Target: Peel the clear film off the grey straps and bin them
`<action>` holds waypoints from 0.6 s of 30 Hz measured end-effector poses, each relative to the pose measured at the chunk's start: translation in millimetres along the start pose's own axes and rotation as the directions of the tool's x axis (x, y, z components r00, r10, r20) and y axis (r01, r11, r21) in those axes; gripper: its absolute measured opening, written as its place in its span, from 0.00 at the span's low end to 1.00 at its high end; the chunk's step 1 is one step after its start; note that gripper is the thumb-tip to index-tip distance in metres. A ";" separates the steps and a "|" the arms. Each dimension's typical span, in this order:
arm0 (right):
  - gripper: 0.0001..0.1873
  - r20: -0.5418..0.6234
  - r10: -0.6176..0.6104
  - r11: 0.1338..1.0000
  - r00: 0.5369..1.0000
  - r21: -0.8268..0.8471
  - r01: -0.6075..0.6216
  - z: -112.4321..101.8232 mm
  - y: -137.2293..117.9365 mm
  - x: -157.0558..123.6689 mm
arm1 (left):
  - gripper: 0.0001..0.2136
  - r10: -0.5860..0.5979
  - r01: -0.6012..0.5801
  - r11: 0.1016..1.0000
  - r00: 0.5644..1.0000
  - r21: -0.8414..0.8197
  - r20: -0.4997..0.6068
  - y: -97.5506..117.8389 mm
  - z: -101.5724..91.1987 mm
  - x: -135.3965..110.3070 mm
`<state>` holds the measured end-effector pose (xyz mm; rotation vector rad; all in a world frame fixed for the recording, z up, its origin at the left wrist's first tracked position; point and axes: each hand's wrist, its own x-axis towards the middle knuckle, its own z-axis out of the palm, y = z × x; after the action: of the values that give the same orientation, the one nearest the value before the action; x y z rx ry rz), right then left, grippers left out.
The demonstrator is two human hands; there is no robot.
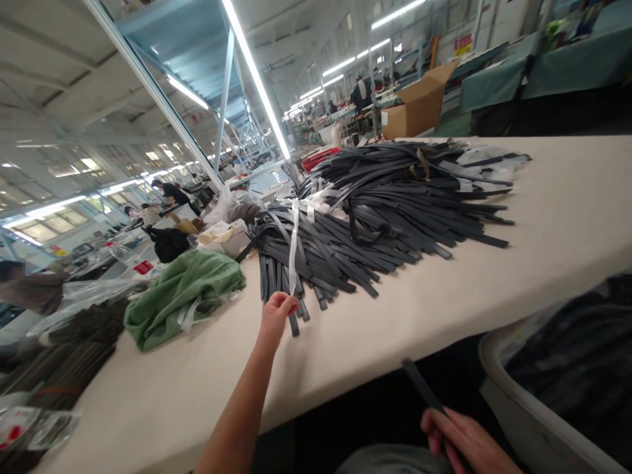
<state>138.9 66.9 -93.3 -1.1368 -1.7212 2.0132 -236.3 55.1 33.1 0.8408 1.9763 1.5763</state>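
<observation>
My left hand [279, 313] is closed, its fingers pinching the lower end of a white strip [293, 253]. That strip runs up over a large pile of dark grey straps [395, 217] spread on the cream-covered table [365, 336]. Several strap ends hang out right beside my left fingers. Below the table's front edge, my right hand [457, 431] is wrapped round a single dark strap [422, 382], whose free end points up and left toward the table.
Left on the table lies a crumpled green cloth [185, 293]. A pale bin [513, 395] holding dark material stands at the lower right. Beyond the table are a cardboard box [419, 105] and a slanted metal frame [224, 99]. People work farther back.
</observation>
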 end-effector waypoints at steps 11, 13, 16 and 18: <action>0.25 0.034 -0.246 0.966 0.969 -0.068 0.248 52.5 -135.3 49.4 | 0.11 0.017 -0.012 0.999 0.988 -0.037 0.152 -20.4 30.7 -160.6; 0.23 0.055 -0.304 0.936 0.951 -0.166 0.309 61.5 -143.8 60.4 | 0.08 0.116 -0.138 0.983 0.978 0.123 0.171 -19.4 32.9 -168.8; 0.19 0.024 -0.388 0.897 0.921 -0.218 0.384 69.9 -149.1 70.4 | 0.06 0.209 -0.265 0.929 0.952 0.259 0.223 -18.5 33.3 -178.2; 0.17 -0.018 -0.426 0.887 0.905 -0.205 0.414 70.4 -150.2 73.4 | 0.06 0.211 -0.276 0.927 0.943 0.254 0.256 -20.1 33.3 -182.9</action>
<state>-1.1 103.2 16.1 -0.7764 -1.9657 1.5582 -88.5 -55.8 3.9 1.3672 2.0202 1.2638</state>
